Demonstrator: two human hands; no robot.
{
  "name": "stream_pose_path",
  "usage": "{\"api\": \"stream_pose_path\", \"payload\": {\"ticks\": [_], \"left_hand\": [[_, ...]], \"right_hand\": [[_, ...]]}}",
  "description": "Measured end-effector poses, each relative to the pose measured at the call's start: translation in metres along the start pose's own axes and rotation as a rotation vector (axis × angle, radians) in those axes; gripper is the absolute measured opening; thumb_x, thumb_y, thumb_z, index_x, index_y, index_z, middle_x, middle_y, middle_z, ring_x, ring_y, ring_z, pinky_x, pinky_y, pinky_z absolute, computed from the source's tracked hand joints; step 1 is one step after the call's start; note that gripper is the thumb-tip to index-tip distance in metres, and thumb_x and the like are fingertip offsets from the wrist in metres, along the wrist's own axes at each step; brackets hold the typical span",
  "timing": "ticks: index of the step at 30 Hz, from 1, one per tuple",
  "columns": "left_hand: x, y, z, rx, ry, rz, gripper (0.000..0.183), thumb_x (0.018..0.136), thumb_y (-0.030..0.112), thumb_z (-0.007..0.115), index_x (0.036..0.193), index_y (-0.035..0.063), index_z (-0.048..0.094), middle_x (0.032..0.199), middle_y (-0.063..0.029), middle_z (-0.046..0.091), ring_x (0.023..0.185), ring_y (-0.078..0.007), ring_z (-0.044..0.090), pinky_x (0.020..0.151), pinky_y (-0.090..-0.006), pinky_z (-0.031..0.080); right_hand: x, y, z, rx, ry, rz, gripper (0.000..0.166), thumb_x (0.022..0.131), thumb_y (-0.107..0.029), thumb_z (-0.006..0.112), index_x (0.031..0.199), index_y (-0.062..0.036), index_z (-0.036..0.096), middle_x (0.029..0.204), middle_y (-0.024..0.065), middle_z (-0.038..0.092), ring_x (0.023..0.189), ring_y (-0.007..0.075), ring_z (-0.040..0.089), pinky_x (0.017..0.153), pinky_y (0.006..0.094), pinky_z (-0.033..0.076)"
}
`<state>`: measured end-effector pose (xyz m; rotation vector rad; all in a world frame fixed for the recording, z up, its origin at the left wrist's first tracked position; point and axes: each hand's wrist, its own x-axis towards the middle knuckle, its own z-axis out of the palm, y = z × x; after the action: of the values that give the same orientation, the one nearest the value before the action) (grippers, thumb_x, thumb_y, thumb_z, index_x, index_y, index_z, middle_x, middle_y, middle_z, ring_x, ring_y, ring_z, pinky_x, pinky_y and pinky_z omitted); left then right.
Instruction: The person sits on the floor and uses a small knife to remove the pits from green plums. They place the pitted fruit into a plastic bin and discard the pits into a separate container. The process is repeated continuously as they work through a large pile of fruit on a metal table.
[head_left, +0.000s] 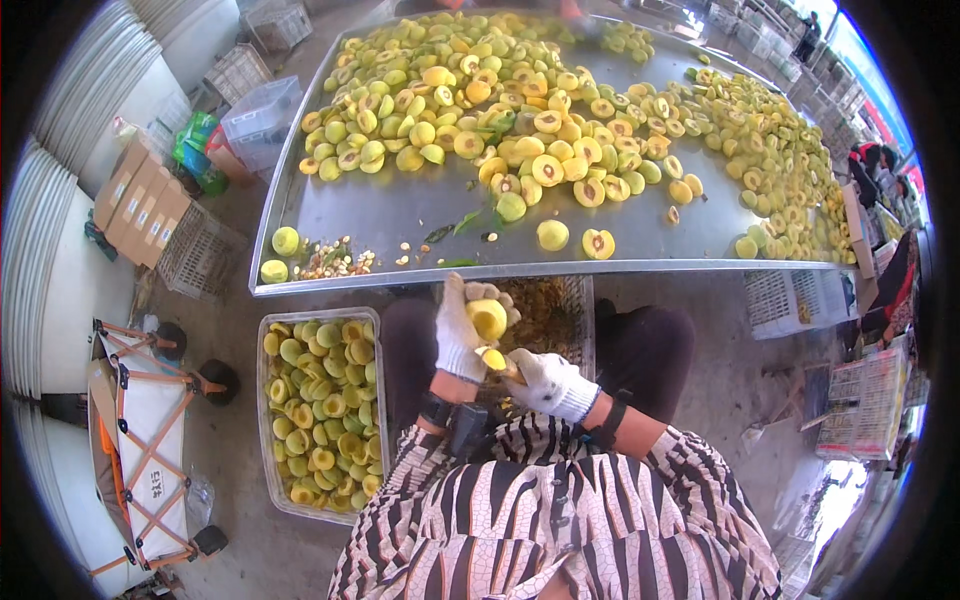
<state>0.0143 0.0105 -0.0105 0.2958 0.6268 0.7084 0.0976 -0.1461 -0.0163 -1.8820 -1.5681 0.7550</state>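
My left hand (461, 334), in a white knit glove, holds a yellow-green halved fruit (487, 319) just past the front edge of the metal table. My right hand (544, 381), gloved too, grips a small tool whose handle is mostly hidden by the fingers. At the tool's end, a piece of yellow fruit flesh (494, 360) shows just below the fruit. On the metal table (360, 217) in front of me lie heaps of halved fruit (547, 170), many with the brown pit cavity or pit showing. A clear plastic bin (262, 420) to my left holds many hollowed halves (322, 405).
Small pale kernels (345, 259) and leaves (437, 234) lie near the table's front edge. Below it, between my knees, is a crate of brownish scraps (540, 300). A folding wagon (150, 450) and cardboard boxes (139, 202) stand left; white crates (795, 300) right. Other people work around.
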Motion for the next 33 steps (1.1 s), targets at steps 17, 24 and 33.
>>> {"api": "stream_pose_path", "payload": {"ticks": [17,24,33], "left_hand": [[-0.291,0.14,-0.288,1.905,0.676,0.652,0.021,0.093,0.005,0.058,0.11,0.002,0.07,0.103,-0.0177,0.073,0.1,-0.028,0.07,0.09,-0.0349,0.054],[-0.33,0.049,-0.345,1.58,0.97,-0.04,0.038,0.085,0.025,0.069,0.118,0.0071,0.072,0.12,-0.0188,0.068,0.111,-0.0361,0.065,0.096,-0.0417,0.052],[-0.316,0.054,-0.364,1.873,1.042,-0.184,0.023,0.089,0.027,0.067,0.1,0.007,0.066,0.095,-0.023,0.07,0.093,-0.0451,0.067,0.081,-0.054,0.053]], "right_hand": [[0.012,0.116,0.044,-0.132,-0.256,0.565,0.032,0.088,-0.031,0.062,0.098,-0.0011,0.063,0.086,0.0175,0.067,0.08,0.0317,0.065,0.073,0.0407,0.05],[0.017,0.125,0.054,-0.161,-0.311,0.469,0.04,0.088,-0.032,0.06,0.109,0.0019,0.061,0.103,0.0312,0.066,0.1,0.0485,0.063,0.087,0.0492,0.05],[0.018,0.041,0.03,0.048,-0.06,0.296,0.027,0.092,-0.029,0.065,0.1,-0.0025,0.065,0.089,0.0222,0.07,0.085,0.0386,0.069,0.075,0.0439,0.054]]}}
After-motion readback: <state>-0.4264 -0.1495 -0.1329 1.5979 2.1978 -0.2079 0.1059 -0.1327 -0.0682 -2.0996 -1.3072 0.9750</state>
